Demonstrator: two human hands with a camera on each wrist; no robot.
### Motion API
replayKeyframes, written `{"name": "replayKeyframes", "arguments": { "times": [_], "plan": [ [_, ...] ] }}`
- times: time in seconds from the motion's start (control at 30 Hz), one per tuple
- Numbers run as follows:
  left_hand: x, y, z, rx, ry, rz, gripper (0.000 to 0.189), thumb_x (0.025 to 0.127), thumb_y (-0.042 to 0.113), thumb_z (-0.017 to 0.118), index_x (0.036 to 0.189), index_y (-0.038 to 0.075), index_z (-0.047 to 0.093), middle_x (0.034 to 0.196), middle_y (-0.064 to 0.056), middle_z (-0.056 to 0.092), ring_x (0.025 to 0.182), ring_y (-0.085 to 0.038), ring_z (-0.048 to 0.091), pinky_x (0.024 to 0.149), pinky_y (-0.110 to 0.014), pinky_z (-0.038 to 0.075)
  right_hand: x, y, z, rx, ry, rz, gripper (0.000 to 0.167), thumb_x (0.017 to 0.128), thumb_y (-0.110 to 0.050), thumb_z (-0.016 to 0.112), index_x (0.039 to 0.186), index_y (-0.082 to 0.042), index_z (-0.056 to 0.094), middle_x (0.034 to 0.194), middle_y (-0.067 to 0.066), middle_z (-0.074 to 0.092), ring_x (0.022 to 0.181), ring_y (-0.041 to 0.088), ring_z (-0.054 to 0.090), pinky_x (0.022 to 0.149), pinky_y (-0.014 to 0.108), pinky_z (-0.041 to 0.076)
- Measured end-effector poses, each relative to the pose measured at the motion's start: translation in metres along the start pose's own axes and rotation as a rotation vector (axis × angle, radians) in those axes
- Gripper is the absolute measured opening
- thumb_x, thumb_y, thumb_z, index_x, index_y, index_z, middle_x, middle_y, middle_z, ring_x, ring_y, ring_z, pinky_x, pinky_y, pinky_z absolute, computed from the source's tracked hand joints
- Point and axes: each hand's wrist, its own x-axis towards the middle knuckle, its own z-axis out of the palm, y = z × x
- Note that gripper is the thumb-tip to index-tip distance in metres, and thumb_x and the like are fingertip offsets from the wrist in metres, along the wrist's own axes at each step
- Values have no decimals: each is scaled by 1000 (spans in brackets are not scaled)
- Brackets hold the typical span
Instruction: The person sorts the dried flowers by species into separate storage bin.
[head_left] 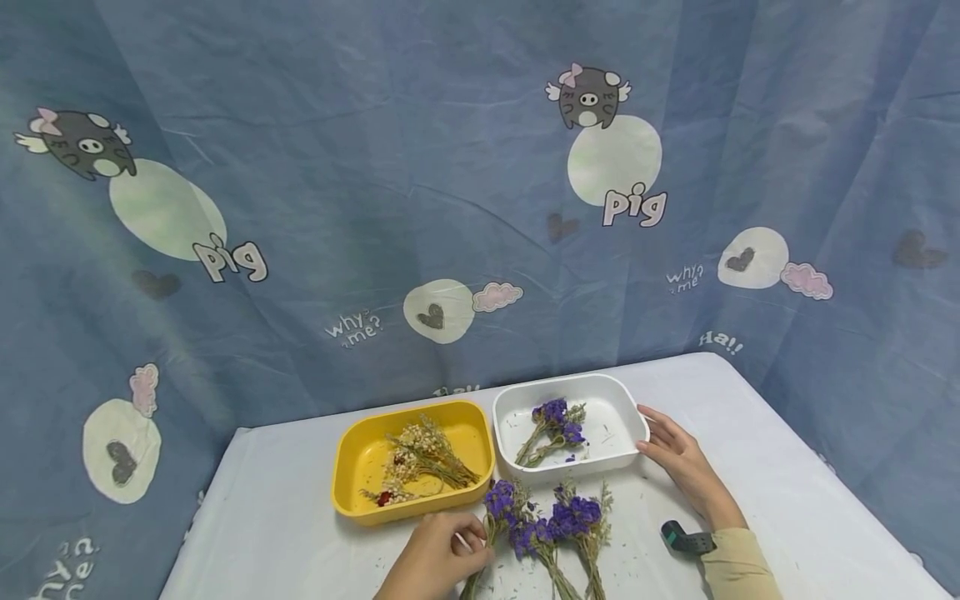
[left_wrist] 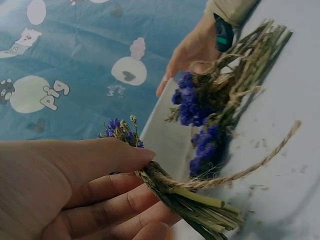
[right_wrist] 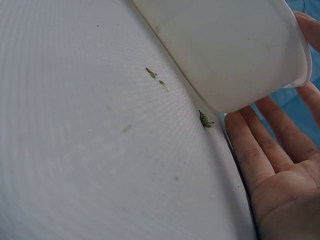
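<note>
a bunch of purple dried flowers on green stems point(head_left: 498, 500) sits in the left hand point(head_left: 442, 550), its stems pinched between thumb and fingers, just in front of a white rectangular tray point(head_left: 611, 414). a loose tail of brown twine point(left_wrist: 270, 157) sticks out from the stems; it could snag the neighbouring purple bunches point(head_left: 577, 517) and drag them along. too tight a pinch might snap the dry stems or shed petals. the right hand point(head_left: 686, 462) touches the tray's right end, fingers straight and spread; a careless push could knock it into the yellow rectangular tray point(head_left: 360, 467) beside it.
</note>
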Motion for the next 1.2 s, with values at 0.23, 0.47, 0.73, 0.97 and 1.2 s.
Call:
{"name": "replayKeyframes", "arguments": {
  "times": [0.23, 0.47, 0.73, 0.97, 1.2],
  "plan": [
    [10, 12, -10, 9, 38, 43, 13, 92, 23, 78, 96, 10, 77, 86, 2, 74, 72, -6, 62, 65, -22, 54, 0, 0, 0, -3, -3, -4, 68, 102, -15, 65, 161, -10, 33, 163, 27, 35, 121, -17, 53, 100, 8, 46],
    [24, 22, -20, 62, 141, 81, 15, 90, 21, 80, 97, 8, 78, 85, 1, 75, 72, -5, 64, 66, -19, 55, 0, 2, -1, 1, -2, -6, 68, 102, -15, 65, 161, -10, 33, 162, 29, 36, 121, -16, 54, 100, 9, 47],
    [49, 29, -27, 178, 231, 117, 14, 91, 24, 80, 98, 12, 81, 87, 3, 77, 74, -5, 65, 67, -21, 55, 1, 0, -1, 3, -4, 12, 69, 102, -17, 66, 162, -12, 32, 164, 27, 33, 121, -18, 53, 101, 9, 46],
    [76, 37, -33, 244, 240, 149, 10, 93, 22, 77, 98, 15, 82, 88, 4, 78, 76, -7, 67, 70, -24, 56, 0, 2, -1, 0, -4, -8, 67, 102, -16, 65, 161, -10, 34, 163, 29, 35, 121, -16, 54, 100, 9, 47],
    [104, 51, -35, 333, 196, 189, 9, 95, 24, 76, 98, 19, 82, 89, 5, 78, 77, -8, 68, 70, -25, 56, 1, 3, -1, -4, 2, 1, 68, 102, -17, 66, 161, -12, 34, 163, 26, 36, 121, -17, 53, 101, 9, 47]
  ]
}}
